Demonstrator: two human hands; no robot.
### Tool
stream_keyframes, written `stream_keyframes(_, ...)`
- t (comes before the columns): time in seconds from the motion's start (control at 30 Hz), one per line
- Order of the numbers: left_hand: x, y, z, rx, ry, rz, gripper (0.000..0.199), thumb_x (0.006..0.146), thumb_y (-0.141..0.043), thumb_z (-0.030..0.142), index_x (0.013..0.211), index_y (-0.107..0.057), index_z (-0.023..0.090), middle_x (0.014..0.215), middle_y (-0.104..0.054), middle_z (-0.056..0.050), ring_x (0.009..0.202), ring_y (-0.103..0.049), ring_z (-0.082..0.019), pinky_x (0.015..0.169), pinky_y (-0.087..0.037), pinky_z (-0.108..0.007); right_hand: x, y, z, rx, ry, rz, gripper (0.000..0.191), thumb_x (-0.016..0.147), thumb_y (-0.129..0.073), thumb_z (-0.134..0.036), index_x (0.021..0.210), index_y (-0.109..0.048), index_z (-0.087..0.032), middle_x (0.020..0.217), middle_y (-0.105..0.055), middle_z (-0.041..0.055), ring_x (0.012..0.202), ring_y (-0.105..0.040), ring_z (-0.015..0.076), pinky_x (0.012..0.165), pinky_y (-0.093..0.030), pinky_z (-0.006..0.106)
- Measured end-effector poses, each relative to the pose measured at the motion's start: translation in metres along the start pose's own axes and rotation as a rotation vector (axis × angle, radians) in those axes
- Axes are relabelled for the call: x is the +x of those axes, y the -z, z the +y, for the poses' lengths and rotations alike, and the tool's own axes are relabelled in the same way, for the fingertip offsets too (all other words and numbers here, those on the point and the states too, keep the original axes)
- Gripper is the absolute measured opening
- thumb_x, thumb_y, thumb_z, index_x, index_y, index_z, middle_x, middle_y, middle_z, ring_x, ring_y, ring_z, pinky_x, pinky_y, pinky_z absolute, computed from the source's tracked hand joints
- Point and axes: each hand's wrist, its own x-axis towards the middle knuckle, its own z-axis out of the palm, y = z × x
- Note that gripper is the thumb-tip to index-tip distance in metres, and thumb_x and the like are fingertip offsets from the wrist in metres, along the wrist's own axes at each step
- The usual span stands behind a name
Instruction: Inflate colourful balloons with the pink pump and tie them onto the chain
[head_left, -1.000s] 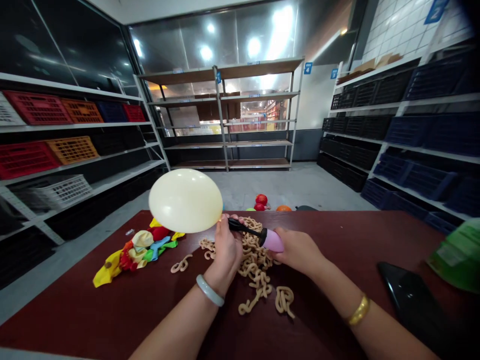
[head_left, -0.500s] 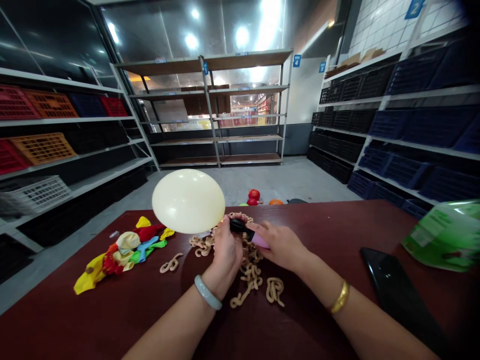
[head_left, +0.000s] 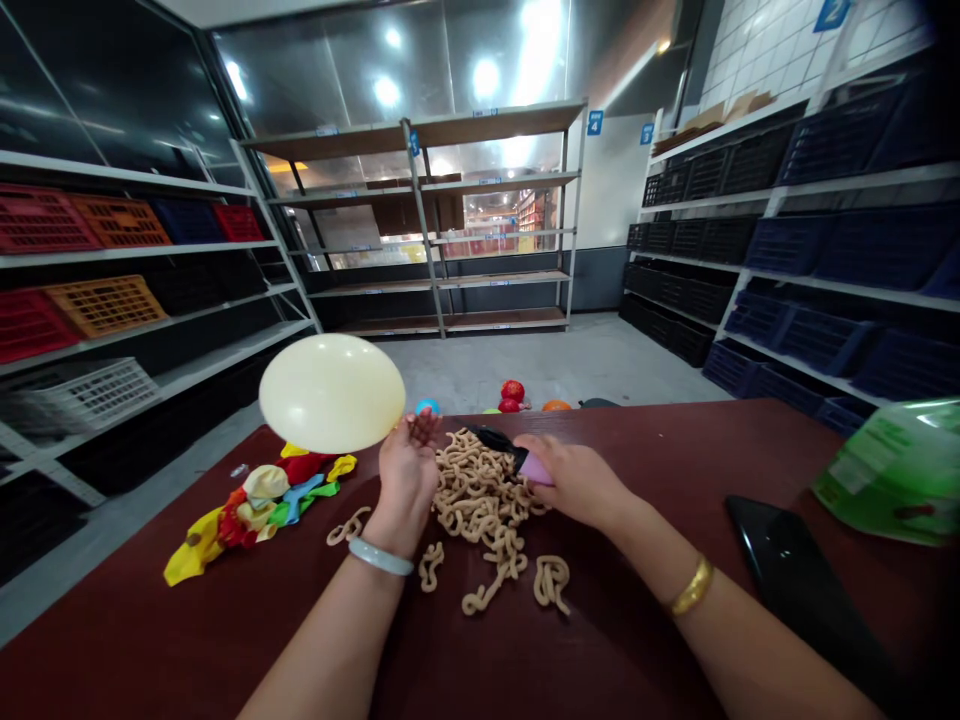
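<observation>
A pale yellow inflated balloon [head_left: 332,392] stands over the table's left part. Its near end meets my left hand [head_left: 411,465], whose closed fingers hide the neck. In my right hand [head_left: 574,480] is a black tool with a purple handle [head_left: 538,468]; its exact kind is unclear. The tool's black end lies over a pile of beige, curled, worm-like strips [head_left: 480,500], apart from the balloon. Left of my left wrist lies a heap of limp balloons [head_left: 259,495] in yellow, red, blue, green and cream.
The dark red table [head_left: 645,620] bears a black phone [head_left: 780,560] and a green plastic pouch [head_left: 892,470] at right. Small red balls [head_left: 513,390] show beyond the far edge. Shelves with crates [head_left: 109,305] line both sides; a metal rack [head_left: 420,230] stands behind.
My left hand has moved left with the balloon, away from the black tool, uncovering more of the beige pile. My right hand keeps the tool and has shifted slightly right.
</observation>
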Motion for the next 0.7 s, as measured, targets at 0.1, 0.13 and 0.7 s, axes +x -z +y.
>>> stream_keyframes(0.1, 0.015, 0.006, 0.01, 0.027, 0.038, 0.003, 0.016, 0.088, -0.053, 0.012, 0.072, -0.057, 0.014, 0.076, -0.07, -0.007, 0.079, -0.069, -0.015, 0.086, -0.053, -0.034, 0.002, 0.001, 0.021, -0.019, -0.145, -0.006, 0.06, 0.081, -0.057, -0.028, 0.138, -0.041, -0.027, 0.116, -0.061, 0.0094, 0.095, -0.064, 0.0255, 0.076, -0.041, 0.033)
stream_keyframes(0.13, 0.018, 0.008, 0.012, 0.038, 0.038, -0.008, 0.016, 0.088, -0.053, 0.013, 0.073, -0.058, 0.014, 0.076, -0.07, -0.007, 0.078, -0.069, -0.015, 0.086, -0.053, -0.034, 0.003, 0.002, 0.028, -0.034, -0.187, -0.011, 0.06, 0.08, -0.058, -0.028, 0.138, -0.041, -0.027, 0.116, -0.062, 0.0097, 0.096, -0.064, 0.0261, 0.076, -0.041, 0.033)
stream_keyframes(0.7, -0.009, 0.0, 0.003, -0.037, 0.49, -0.229, 0.008, 0.087, -0.056, 0.015, 0.085, -0.063, 0.015, 0.109, -0.07, -0.012, 0.102, -0.066, -0.022, 0.088, -0.053, -0.038, 0.002, 0.001, 0.038, -0.086, -0.202, 0.147, 0.037, 0.088, -0.058, -0.044, 0.117, -0.064, -0.023, 0.123, -0.06, 0.0112, 0.115, -0.053, 0.028, 0.096, -0.039, 0.04)
